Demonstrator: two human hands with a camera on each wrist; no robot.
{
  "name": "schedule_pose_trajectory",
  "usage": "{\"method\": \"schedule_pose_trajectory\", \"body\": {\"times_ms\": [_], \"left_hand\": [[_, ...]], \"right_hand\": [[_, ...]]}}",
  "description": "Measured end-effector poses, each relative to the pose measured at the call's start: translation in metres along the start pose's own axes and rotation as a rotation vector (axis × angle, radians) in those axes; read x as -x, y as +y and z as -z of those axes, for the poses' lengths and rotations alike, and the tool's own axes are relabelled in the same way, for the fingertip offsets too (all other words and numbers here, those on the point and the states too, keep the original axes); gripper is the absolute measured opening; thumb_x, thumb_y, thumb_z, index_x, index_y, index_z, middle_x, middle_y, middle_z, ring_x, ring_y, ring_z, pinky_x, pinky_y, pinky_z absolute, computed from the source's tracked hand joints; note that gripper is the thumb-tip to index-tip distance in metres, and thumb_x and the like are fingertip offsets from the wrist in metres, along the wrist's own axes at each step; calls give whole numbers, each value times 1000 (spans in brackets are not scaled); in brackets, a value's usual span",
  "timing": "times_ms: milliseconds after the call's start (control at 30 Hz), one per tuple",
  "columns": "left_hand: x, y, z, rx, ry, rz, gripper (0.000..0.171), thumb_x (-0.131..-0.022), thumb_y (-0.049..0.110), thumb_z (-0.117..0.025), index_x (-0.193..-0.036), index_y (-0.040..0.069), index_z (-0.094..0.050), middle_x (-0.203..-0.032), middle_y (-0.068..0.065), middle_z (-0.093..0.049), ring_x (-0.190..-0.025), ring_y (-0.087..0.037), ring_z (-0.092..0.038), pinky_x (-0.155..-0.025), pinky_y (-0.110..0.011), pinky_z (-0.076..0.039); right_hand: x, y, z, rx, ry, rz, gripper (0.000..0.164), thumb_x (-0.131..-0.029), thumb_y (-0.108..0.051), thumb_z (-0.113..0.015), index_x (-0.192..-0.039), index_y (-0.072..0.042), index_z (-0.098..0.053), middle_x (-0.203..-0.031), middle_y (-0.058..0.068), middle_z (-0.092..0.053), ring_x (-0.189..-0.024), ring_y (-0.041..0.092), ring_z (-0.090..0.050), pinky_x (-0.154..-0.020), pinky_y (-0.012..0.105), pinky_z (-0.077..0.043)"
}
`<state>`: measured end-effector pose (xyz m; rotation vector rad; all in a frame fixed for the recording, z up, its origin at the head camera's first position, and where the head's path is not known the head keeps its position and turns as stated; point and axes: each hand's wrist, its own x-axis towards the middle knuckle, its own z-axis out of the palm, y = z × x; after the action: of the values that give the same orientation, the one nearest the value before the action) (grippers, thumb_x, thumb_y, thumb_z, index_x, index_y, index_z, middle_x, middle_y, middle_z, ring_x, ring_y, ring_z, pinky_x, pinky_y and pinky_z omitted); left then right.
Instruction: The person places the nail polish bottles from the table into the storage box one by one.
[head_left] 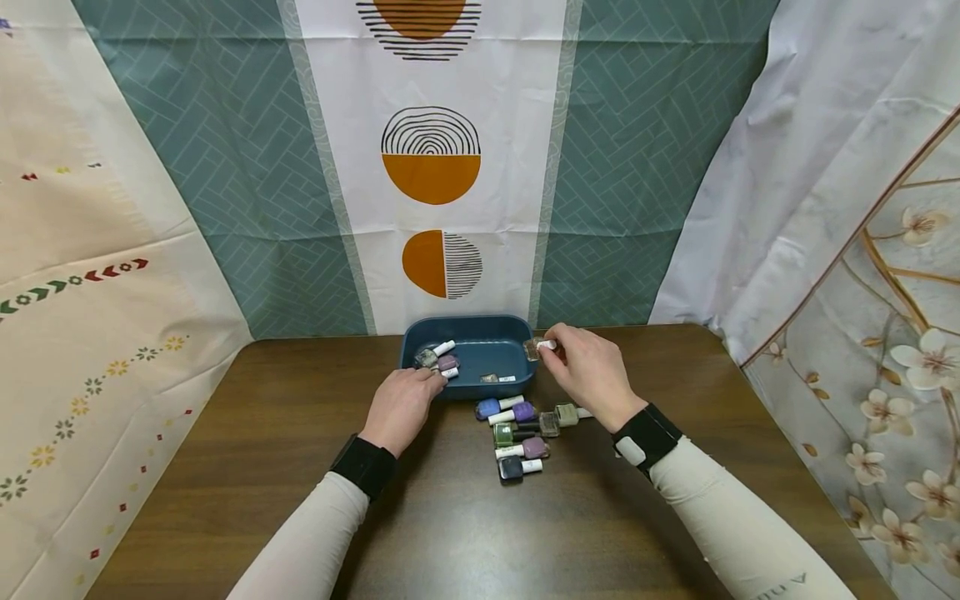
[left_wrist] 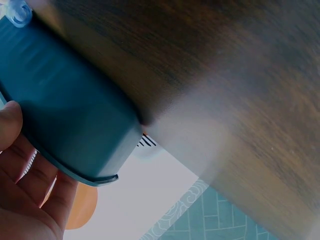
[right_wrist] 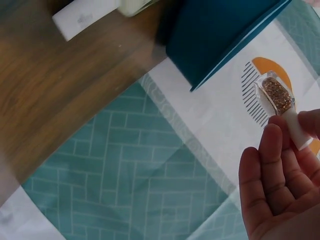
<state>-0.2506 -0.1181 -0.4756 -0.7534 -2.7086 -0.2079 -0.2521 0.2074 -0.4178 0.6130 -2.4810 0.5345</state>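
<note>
A blue plastic bin [head_left: 468,388] stands at the back of the table. My left hand [head_left: 403,406] grips its near-left rim, the thumb [left_wrist: 9,122] outside and the fingers reaching over the edge. By the white cap, my right hand [head_left: 588,367] pinches a clear nail polish bottle with copper glitter [right_wrist: 278,94], holding it at the bin's right rim. Inside the bin, a greyish-green polish [head_left: 426,357] and a mauve polish [head_left: 447,362] lie at the left. A small glitter polish [head_left: 490,378] with a white cap lies near the front wall.
Several polishes lie on the wooden table [head_left: 300,467] before the bin: blue [head_left: 487,408], purple [head_left: 523,412], green [head_left: 503,433], glittery [head_left: 549,425], pale green [head_left: 567,414], mauve [head_left: 536,448] and dark navy [head_left: 511,468]. Patterned cloths [head_left: 630,167] hang behind the table and along its sides.
</note>
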Motion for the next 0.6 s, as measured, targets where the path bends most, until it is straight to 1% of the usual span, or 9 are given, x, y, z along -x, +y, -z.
{"method": "schedule_pose_trajectory", "body": {"times_ms": [200,367,500,600], "left_hand": [[1,-1,0,-4,16,-7,18,-103,5,-77,-120,10,-83,-112,-6,-81,-99,-26,-73,-103,-45,-59],[1,0,2,6,5,1,20,-103,4,-77,-122,9,-83,-113,-6,-81,-101,-26,-73,-105,-45,-58],[0,1,1,14,4,3,20,-103,4,-77,-122,10,-83,-112,-6,-80,-99,-26,-72,-105,-45,-58],[0,1,1,19,8,-2,19,-104,4,-76,-121,10,-83,-111,-6,-80,-98,-26,-72,-104,-45,-59]], "right_hand": [[-8,-7,-11,-4,-24,9,12,-105,-20,-80,-106,-10,-74,-84,0,-71,-71,16,-65,-59,36,-55],[-11,-10,-24,14,-58,6,13,-103,-21,-82,-105,-10,-75,-87,2,-76,-71,18,-67,-57,36,-54],[-13,-11,-33,48,-99,-2,13,-103,-24,-82,-107,-12,-77,-94,4,-79,-77,21,-71,-61,39,-57],[-14,-11,-37,79,-114,9,13,-102,-24,-84,-108,-14,-79,-96,3,-79,-83,22,-73,-65,40,-60]]}}
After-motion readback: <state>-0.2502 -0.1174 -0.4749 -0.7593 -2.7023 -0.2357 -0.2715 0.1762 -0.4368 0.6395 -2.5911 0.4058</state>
